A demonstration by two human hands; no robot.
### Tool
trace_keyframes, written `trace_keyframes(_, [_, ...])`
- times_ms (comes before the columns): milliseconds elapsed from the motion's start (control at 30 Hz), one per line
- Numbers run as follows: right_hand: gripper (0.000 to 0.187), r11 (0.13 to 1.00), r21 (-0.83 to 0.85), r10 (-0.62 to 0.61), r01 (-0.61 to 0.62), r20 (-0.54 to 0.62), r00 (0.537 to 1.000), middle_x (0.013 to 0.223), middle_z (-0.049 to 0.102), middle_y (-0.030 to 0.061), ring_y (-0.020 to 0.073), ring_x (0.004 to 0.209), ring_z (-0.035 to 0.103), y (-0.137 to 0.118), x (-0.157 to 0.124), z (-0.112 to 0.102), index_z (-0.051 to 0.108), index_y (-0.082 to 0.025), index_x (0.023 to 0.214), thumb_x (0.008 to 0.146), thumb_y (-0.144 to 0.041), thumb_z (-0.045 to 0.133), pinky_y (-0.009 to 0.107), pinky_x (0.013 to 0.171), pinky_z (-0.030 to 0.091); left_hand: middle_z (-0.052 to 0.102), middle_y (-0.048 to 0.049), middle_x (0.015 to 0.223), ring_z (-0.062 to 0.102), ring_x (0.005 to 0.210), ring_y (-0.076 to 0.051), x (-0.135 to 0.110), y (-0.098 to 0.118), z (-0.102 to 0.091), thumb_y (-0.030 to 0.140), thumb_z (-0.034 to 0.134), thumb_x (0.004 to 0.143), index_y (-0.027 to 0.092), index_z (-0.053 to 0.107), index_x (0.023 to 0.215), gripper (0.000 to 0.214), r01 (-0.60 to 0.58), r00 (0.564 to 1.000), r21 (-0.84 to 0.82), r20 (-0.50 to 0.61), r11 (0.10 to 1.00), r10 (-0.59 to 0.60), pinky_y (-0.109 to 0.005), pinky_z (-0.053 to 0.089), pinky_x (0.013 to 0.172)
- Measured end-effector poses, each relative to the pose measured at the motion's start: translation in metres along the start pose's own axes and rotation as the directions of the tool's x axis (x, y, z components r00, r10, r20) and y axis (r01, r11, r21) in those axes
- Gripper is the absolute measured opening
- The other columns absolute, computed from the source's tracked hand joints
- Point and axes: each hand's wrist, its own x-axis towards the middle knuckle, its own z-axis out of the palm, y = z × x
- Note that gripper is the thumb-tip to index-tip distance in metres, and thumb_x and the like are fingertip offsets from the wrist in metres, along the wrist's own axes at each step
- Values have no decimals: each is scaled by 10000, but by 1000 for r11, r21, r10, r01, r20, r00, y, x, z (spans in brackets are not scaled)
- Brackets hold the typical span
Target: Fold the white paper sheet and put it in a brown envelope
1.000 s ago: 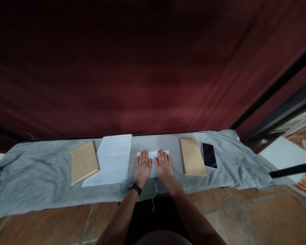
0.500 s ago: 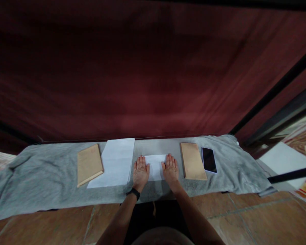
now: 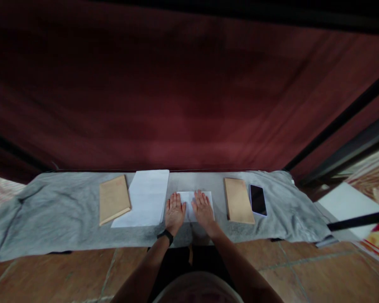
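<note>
A small white piece of paper (image 3: pixel 189 206), possibly folded, lies flat on the grey cloth in front of me. My left hand (image 3: pixel 175 214) rests flat over its left edge, fingers stretched out and pointing away from me. My right hand (image 3: pixel 204 210) lies flat on the right part of the paper, fingers extended, with a strip of paper showing to its right. Neither hand grasps anything. Left of my left hand is a stack of larger white sheets (image 3: pixel 148 198).
A brown-covered book (image 3: pixel 113 200) overlaps the sheets at left. Another brown book (image 3: pixel 239 201) and a phone (image 3: pixel 258 200) lie at right. Grey cloth (image 3: pixel 66 210) covers the narrow surface. A dark red fabric panel (image 3: pixel 189 105) rises behind it; a black bar (image 3: pixel 341 120) slants at right.
My right hand has slid left across the paper, toward my left hand, uncovering the paper's right edge. My left hand stays in place. The camera view has tilted slightly.
</note>
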Motion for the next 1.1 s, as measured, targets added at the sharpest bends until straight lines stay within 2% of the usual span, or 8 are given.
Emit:
trace_keyframes(67, [491,998,29,-56,55,52,997,1568,447,113,238,1460,394,-10,2,4,460,-148,1500,1063,-338,341,448,1205,288,380,-224,1579,324,1496,-317,0,-1,-3,343,316,1017,9,419,1495,593,-12,1000,12,24,1000,11,-508,272,1218])
trace_keyframes(200, [494,999,27,-34,32,54,998,1562,452,113,239,1454,407,-16,2,9,467,-133,1492,1059,-331,340,454,1210,277,370,-198,1593,315,1501,-306,-2,-3,-6,359,321,1022,53,425,1503,580,-43,998,3,39,999,43,-507,273,1218])
trace_keyframes(400, [497,999,-36,14,-13,28,1000,1556,457,121,252,1448,412,4,1,3,450,-142,1507,1048,-314,368,458,1192,293,396,-208,1575,312,1503,-304,-2,-3,-4,389,305,1023,48,410,1510,604,-35,999,-31,24,999,36,-524,289,1208])
trace_keyframes(600, [523,996,-71,56,-56,-3,998,1570,430,147,268,1449,407,19,-8,-3,447,-89,1502,1057,-342,337,454,1202,270,429,-200,1558,342,1490,-301,-2,-4,-6,426,295,1025,65,417,1511,618,-58,998,-32,5,998,58,-523,293,1204])
trace_keyframes(800, [565,990,-102,105,-102,22,994,1598,374,166,269,1477,361,30,-21,-9,398,-76,1529,1058,-376,309,455,1205,260,417,-237,1555,347,1485,-315,-3,-4,-9,437,273,1032,2,448,1472,643,-65,998,-5,18,998,65,-503,275,1215])
trace_keyframes(933, [590,987,-107,126,-121,38,991,1602,373,154,269,1481,353,36,-30,-13,371,-68,1542,1057,-391,282,446,1207,260,400,-221,1571,323,1498,-304,-3,-2,-10,433,283,1028,22,429,1489,634,-62,998,-15,19,998,63,-493,275,1216])
trace_keyframes(1100, [603,985,-96,147,-143,31,989,1585,398,180,294,1484,346,38,-36,-15,381,-46,1534,1048,-394,301,463,1202,262,416,-215,1563,337,1492,-303,-3,-5,-8,404,303,1016,37,423,1496,616,-62,998,-26,11,998,62,-508,275,1215])
